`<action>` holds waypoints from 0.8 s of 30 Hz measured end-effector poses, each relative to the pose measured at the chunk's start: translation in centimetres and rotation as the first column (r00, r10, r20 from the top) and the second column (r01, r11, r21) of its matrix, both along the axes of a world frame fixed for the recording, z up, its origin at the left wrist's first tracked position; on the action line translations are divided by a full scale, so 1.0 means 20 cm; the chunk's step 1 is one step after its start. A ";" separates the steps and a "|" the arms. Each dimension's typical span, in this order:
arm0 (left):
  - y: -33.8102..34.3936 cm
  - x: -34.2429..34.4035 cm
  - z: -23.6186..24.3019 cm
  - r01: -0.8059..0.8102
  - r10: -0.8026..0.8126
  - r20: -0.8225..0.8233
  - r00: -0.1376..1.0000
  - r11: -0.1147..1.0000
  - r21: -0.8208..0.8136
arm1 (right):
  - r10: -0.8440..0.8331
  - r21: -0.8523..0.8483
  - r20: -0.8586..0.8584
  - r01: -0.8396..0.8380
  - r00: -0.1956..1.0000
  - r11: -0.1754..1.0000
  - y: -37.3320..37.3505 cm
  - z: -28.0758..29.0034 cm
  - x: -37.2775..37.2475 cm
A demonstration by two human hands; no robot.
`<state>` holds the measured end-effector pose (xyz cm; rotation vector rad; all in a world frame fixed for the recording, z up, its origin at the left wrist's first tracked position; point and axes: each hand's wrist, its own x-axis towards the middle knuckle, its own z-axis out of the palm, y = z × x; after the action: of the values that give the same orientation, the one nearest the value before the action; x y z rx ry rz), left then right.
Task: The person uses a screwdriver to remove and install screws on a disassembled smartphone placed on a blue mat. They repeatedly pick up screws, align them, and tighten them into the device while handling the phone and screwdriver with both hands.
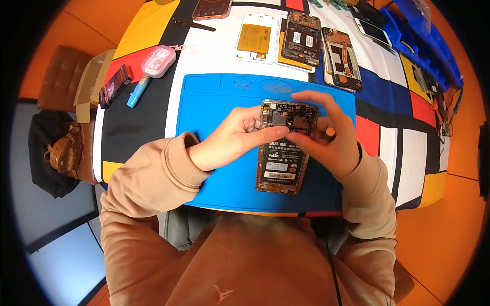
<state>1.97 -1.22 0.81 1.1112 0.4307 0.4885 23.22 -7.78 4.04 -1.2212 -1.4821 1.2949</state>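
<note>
- Opened phone [282, 176], head view: held in front of the person above the blue mat [229, 186], its upper end between the hands. Whether its lower end touches the mat cannot be told.
- Left hand [236, 135]: closed on the phone's left edge, thumb laid across the front at the lower border of the circuit board [280, 119].
- Right hand [332, 150]: closed on the right edge, thumb on the front close to the left thumb, index finger arched clear of the phone. A small orange round end [330, 131] shows among its fingers, possibly a tool handle; the rest is hidden.
- Done, as judged: back cover off, circuit board exposed, black battery [279, 160] lying in the frame below it.
- Left, as judged: board and battery both sit in the phone, so neither is out. Screws and connectors are too small to check; whether parts are being freed or fitted cannot be told.
- Beyond the mat, on the worktop [135, 132]: a white shell with yellow battery [253, 38], a dark opened handset [301, 46] and a stripped phone frame [342, 61], all apart from the hands.
</note>
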 end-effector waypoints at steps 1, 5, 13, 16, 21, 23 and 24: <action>0.00 0.00 0.00 -0.004 0.004 0.020 1.000 1.000 -0.016 | 0.016 -0.025 0.020 -0.015 1.000 1.000 0.00 0.00 -0.01; -0.01 0.01 0.00 -0.015 0.020 0.088 0.996 0.998 -0.053 | 0.067 0.167 0.296 -0.121 0.953 0.979 0.00 0.02 0.00; -0.03 0.01 0.01 -0.131 0.124 0.131 0.984 0.990 0.047 | 0.034 0.280 0.307 -0.124 0.951 0.952 0.00 -0.05 0.00; -0.03 0.02 0.02 -0.142 0.128 0.123 0.984 0.983 0.116 | 0.007 0.192 0.267 -0.061 0.964 0.980 -0.02 -0.06 0.00; -0.01 0.01 0.01 -0.100 0.091 0.070 0.993 0.985 0.139 | -0.021 0.148 0.273 -0.020 0.962 0.989 -0.03 -0.05 -0.01; 0.00 0.00 0.01 -0.085 0.079 0.062 0.995 0.990 0.110 | -0.040 0.185 0.299 -0.017 0.953 0.983 -0.03 -0.05 -0.01; 0.01 0.00 0.01 -0.078 0.071 0.068 0.995 0.992 0.097 | -0.045 0.186 0.268 -0.006 0.962 0.982 -0.03 -0.06 -0.02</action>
<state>2.04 -1.06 0.92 1.1750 0.3964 0.6151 22.83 -8.29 2.83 -1.3231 -1.7380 0.9785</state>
